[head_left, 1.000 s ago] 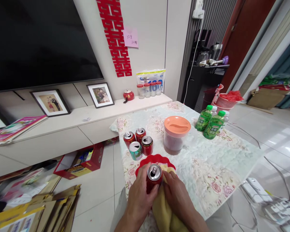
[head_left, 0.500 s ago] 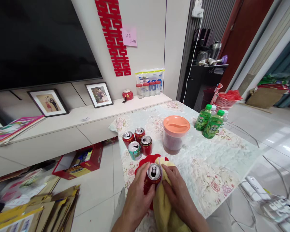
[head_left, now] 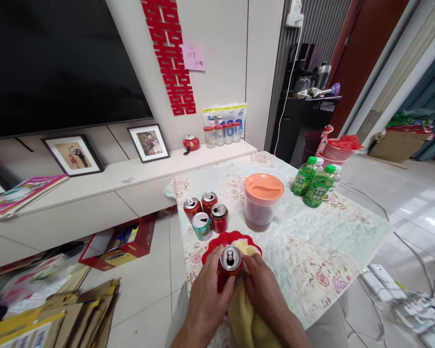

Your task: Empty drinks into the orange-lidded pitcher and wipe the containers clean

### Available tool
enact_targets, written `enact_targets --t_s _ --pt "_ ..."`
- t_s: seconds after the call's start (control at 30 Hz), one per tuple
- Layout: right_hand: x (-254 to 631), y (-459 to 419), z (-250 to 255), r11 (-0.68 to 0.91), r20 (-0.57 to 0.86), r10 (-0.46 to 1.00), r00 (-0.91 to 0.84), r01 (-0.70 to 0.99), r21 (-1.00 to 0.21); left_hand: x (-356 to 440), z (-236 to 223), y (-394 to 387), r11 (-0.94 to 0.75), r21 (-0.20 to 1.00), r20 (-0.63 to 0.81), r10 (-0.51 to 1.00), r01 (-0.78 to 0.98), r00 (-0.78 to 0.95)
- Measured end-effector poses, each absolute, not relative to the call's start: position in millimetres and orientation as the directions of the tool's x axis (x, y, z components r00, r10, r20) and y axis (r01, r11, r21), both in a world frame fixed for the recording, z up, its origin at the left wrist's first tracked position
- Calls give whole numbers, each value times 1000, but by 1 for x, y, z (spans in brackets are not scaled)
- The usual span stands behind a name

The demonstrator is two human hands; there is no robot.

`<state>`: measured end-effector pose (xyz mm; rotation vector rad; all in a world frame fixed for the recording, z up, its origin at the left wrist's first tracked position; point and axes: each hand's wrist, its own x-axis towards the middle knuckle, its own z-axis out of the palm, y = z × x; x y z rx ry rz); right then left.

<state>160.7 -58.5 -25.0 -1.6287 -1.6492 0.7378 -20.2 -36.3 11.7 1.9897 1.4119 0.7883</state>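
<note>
My left hand point(head_left: 209, 295) is wrapped round a dark red drink can point(head_left: 230, 263), held upright with its opened top facing me. On the can's right side, my right hand point(head_left: 264, 282) grips a yellow cloth point(head_left: 244, 309) and presses it against the can. The cloth hangs down between my forearms. Beneath lies a red scalloped tray point(head_left: 221, 240), mostly hidden by my hands and the cloth. Beyond it stand several opened cans: red ones point(head_left: 219, 222) and a green one point(head_left: 202, 229). A clear tub with an orange lid point(head_left: 264, 187) stands behind my right hand.
Green-capped bottles point(head_left: 318, 188) stand at the right of the floral tablecloth point(head_left: 311, 241). Behind the table, a low cabinet point(head_left: 148, 179) carries picture frames, a red pot point(head_left: 191, 142) and several jars. Power strips point(head_left: 384, 282) and cables lie on the floor at right, flattened cardboard point(head_left: 83, 314) at left.
My right hand and the cloth have shifted a little along the can's right side, and more of the red tray shows. The can has barely moved in my left hand.
</note>
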Motion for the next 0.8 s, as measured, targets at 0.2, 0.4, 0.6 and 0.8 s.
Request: enact_targets --t_s 0.2,0.4,0.6,0.8 --pt "165 -75 -12 95 150 986 76 482 -871 -18 16 -36 -278 778 147 952 564 268" --pt "164 -77 -11 175 245 960 133 397 -901 -17 3 -29 -333 807 232 939 488 255" --pt "158 -64 -33 168 250 954 167 396 -903 -16 4 -17 -233 924 129 936 302 329" --pt "158 -66 -36 156 232 959 165 374 -914 -9 17 -18 -188 941 104 951 280 290"
